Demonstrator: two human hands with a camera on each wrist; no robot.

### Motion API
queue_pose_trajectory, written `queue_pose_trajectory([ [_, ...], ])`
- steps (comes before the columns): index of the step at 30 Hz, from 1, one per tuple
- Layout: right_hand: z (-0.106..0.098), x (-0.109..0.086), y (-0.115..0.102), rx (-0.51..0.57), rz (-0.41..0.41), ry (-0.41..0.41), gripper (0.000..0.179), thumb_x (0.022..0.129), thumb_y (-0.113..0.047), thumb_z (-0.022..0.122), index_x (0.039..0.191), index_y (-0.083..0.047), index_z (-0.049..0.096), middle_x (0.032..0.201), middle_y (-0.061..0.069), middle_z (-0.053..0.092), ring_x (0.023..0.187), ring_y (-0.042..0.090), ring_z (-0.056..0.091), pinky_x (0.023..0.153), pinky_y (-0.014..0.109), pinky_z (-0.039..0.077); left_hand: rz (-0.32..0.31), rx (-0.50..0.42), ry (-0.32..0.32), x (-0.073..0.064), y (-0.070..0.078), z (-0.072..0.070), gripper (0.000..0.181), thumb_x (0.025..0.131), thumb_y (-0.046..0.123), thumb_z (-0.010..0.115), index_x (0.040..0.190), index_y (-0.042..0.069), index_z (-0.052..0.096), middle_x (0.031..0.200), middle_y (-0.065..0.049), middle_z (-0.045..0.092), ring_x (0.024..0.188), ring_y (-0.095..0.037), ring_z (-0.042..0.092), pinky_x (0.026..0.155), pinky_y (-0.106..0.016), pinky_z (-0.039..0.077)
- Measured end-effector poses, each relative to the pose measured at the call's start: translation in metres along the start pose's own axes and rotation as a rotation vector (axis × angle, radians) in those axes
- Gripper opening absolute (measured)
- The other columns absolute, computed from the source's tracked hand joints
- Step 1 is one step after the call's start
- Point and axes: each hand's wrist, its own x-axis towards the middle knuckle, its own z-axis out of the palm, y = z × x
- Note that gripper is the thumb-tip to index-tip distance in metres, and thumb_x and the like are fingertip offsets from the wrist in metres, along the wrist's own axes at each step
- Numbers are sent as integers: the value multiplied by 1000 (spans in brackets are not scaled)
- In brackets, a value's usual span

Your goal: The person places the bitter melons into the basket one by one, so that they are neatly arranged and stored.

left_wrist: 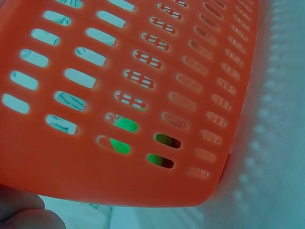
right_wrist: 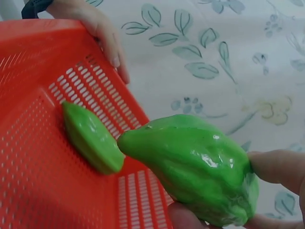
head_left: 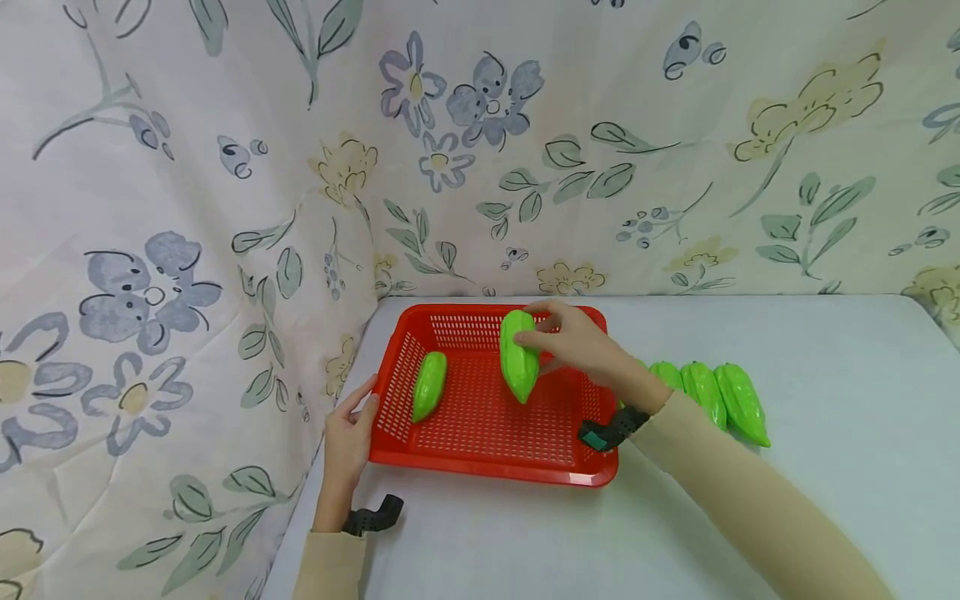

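Note:
My right hand pinches a glossy green ribbed fruit between thumb and fingers, above the red plastic basket. In the right wrist view, the held fruit has its narrow tip pointing left and its blunt end at the fingers. A second green fruit lies inside the basket along the left wall. My left hand is at the basket's left side, fingers touching the rim from outside. In the left wrist view, the slotted basket wall fills most of the picture, with fingertips at the lower left corner.
Several more green fruits lie side by side on the white table, right of the basket and partly behind my right forearm. A flowered cloth hangs behind the table and along its left side.

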Motion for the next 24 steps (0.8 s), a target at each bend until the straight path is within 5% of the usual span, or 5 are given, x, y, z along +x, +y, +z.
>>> queue_pose_trajectory([
  [24, 81, 43, -15, 83, -39, -99, 63, 95, -29, 77, 149, -11, 49, 121, 17, 64, 95, 25, 73, 76, 51, 65, -45, 24, 8, 2, 0, 0, 42, 108, 37, 55, 150, 30, 58, 120, -24, 71, 81, -28, 76, 66, -29, 63],
])
